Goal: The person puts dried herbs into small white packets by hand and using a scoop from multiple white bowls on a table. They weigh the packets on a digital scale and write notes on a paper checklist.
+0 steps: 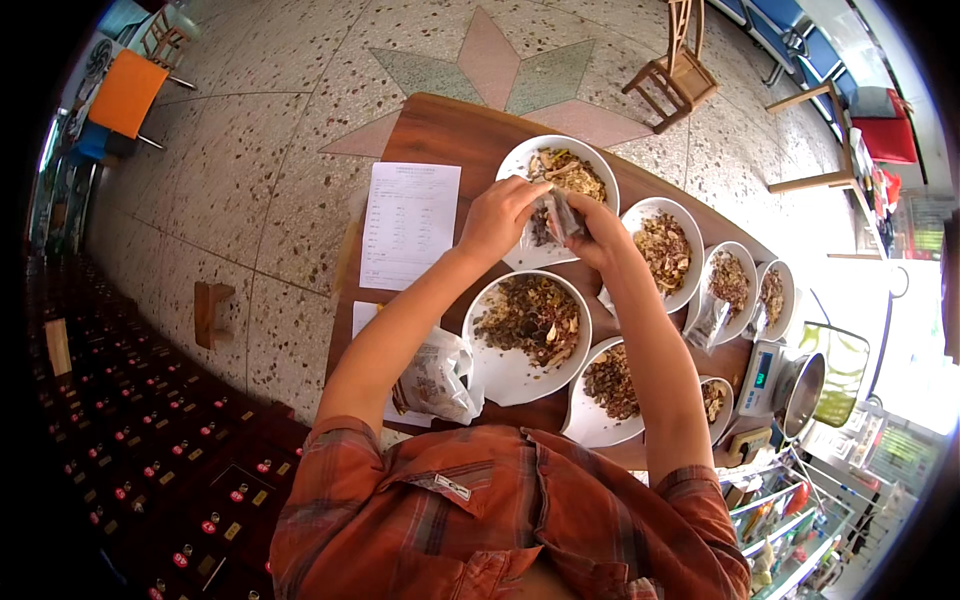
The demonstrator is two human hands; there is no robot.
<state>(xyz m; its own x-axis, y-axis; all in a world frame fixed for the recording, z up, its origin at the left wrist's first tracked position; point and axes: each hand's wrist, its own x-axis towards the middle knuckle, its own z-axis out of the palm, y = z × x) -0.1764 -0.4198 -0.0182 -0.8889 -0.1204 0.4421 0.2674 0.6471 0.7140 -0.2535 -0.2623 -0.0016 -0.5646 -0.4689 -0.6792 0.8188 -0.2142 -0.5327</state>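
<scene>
My left hand point(499, 217) and my right hand point(600, 231) grip a small clear plastic bag point(550, 221) between them. Dark bits show through its film; the fingers hide part of it. The bag is over the near side of a white dish point(516, 160) at the table's far end. Dried plant pieces point(574, 177), yellow and brown, lie in that dish beyond my fingers. Just nearer to me, below my wrists, stands a second white dish point(504, 379) with a dark heap of mixed dried herbs point(534, 319).
More white dishes of dried herbs point(660, 251) line the table's right side, some with plastic packets point(709, 324). A digital scale point(759, 379) with a metal pan point(804, 397) stands at right. Printed sheets point(410, 225) and a white plastic bag point(442, 375) lie left. A wooden chair point(679, 79) stands beyond.
</scene>
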